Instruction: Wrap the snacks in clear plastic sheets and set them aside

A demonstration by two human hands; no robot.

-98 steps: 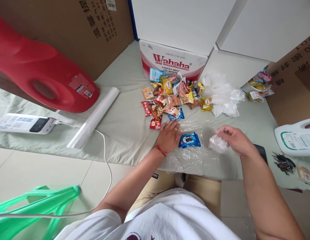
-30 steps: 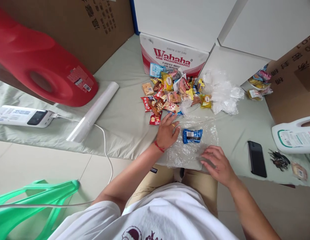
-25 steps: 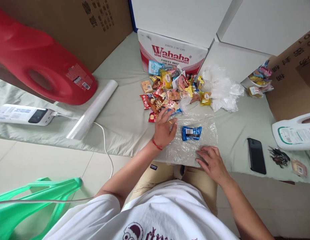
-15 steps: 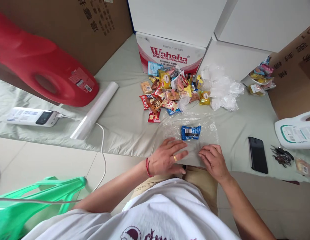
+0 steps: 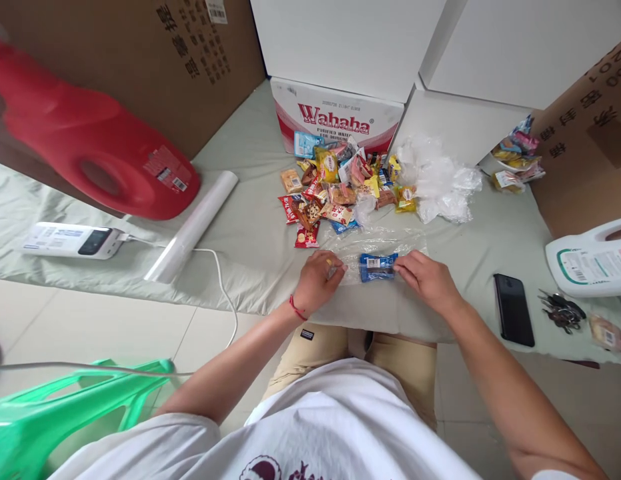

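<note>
A small blue snack packet (image 5: pixel 378 267) lies on a sheet of clear plastic film (image 5: pixel 405 241) near the table's front edge. To its left, my left hand (image 5: pixel 320 280) is closed, its fingers pinching the film's near edge. My right hand (image 5: pixel 425 279) is closed on the film too, its fingertips right beside the packet's right end. The near part of the film is folded up over the packet. Behind it lies a heap of wrapped snacks (image 5: pixel 340 193), with crumpled clear plastic (image 5: pixel 447 183) at its right.
A red jug (image 5: pixel 115 153), a roll of film (image 5: pixel 193 227) and a power bank (image 5: pixel 70 241) with a white cable are at left. A phone (image 5: pixel 513 310), keys (image 5: pixel 563 310) and a white bottle (image 5: pixel 590 260) lie at right. A Wahaba box (image 5: pixel 335 113) stands behind the snacks.
Both hands have moved forward, away from my body, carrying the film's near edge up over the blue packet. My left hand's spread fingers have closed.
</note>
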